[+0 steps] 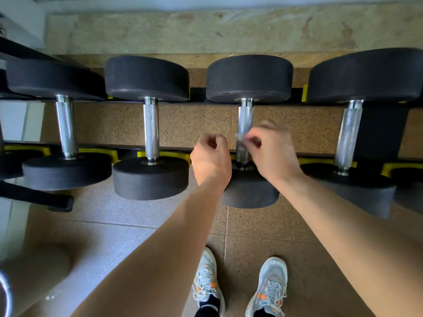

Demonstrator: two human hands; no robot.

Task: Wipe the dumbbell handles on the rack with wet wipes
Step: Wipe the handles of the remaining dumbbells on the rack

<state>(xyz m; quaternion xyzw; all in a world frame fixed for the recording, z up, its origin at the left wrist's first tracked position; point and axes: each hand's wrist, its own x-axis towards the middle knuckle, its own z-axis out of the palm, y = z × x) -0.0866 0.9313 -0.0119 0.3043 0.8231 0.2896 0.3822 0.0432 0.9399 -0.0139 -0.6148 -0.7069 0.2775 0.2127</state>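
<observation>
Several black dumbbells with knurled steel handles lie side by side on a rack [176,148] with yellow saddles. My right hand [270,152] is blurred and pinches a small pale wet wipe [240,136] against the lower part of the third dumbbell's handle [245,117]. My left hand [211,156] hovers just left of that handle with its fingers curled into a loose fist, and I see nothing in it. The neighbouring handle [151,129] to the left and another handle [349,133] to the right are untouched.
The rack's black foot [45,200] sticks out at the lower left. My two grey sneakers [240,287] stand on the speckled brown floor tiles below the rack. A stone ledge [206,30] runs behind the dumbbells.
</observation>
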